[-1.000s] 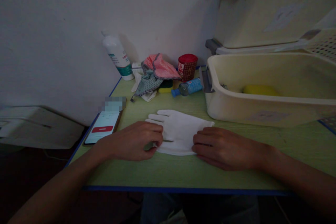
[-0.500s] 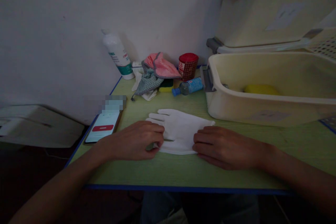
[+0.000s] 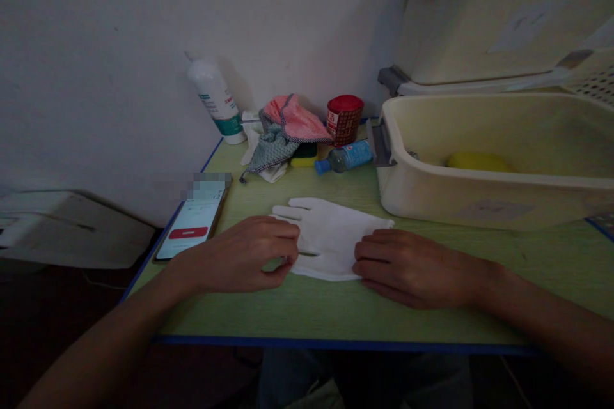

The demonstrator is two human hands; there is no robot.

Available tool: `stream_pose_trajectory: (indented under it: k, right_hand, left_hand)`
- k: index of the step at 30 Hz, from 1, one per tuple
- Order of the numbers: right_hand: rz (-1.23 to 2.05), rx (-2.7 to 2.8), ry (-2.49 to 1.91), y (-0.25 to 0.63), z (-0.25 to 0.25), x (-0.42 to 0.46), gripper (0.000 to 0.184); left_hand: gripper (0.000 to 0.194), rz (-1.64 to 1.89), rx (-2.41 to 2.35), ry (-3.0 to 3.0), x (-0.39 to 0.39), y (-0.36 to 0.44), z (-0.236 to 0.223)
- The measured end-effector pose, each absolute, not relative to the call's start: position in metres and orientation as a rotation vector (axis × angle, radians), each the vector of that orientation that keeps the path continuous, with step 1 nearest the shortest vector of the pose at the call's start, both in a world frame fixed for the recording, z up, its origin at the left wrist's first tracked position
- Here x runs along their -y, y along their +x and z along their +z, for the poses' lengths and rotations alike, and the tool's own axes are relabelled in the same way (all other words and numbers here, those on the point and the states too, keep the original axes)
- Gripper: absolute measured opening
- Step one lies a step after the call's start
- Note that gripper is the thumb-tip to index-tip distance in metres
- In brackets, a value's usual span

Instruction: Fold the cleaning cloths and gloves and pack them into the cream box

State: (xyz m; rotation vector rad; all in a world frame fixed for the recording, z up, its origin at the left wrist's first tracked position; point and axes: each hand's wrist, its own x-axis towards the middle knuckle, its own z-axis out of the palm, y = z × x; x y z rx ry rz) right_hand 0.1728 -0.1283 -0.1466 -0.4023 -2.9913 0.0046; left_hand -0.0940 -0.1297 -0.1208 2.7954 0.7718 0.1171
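Observation:
A white cloth glove [image 3: 330, 233] lies flat on the green table, its fingers toward the left and its cuff toward the right. My left hand [image 3: 254, 252] is over the finger end, thumb and index finger brought together in a pinch at the glove's edge. At the cuff, my right hand [image 3: 407, 266] has its fingers curled down onto the fabric. Both hands hide parts of the glove, including some of its fingertips and the lower cuff corner.
A phone [image 3: 192, 220] lies left of my left hand. Behind the glove are a white bottle [image 3: 215, 102], pink [image 3: 297, 118] and grey cloths [image 3: 273, 152], a sponge [image 3: 304, 156], a small blue-capped bottle [image 3: 343, 158] and a red container [image 3: 345, 120]. A cream bin [image 3: 455, 195] stands right.
My left thumb and index finger have come closer together at the glove's edge, the hand shifting very slightly. My right hand and the glove stay almost as they were.

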Motion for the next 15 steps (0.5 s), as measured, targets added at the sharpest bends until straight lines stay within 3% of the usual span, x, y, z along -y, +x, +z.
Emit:
stream_pose_trajectory:
  k: [15]
  right_hand:
    - [0.016, 3.002, -0.396, 0.1725, -0.1467, 0.1273, 0.019]
  left_hand:
    - [0.011, -0.044, -0.776, 2.858, 0.1285, -0.0918, -0.1293]
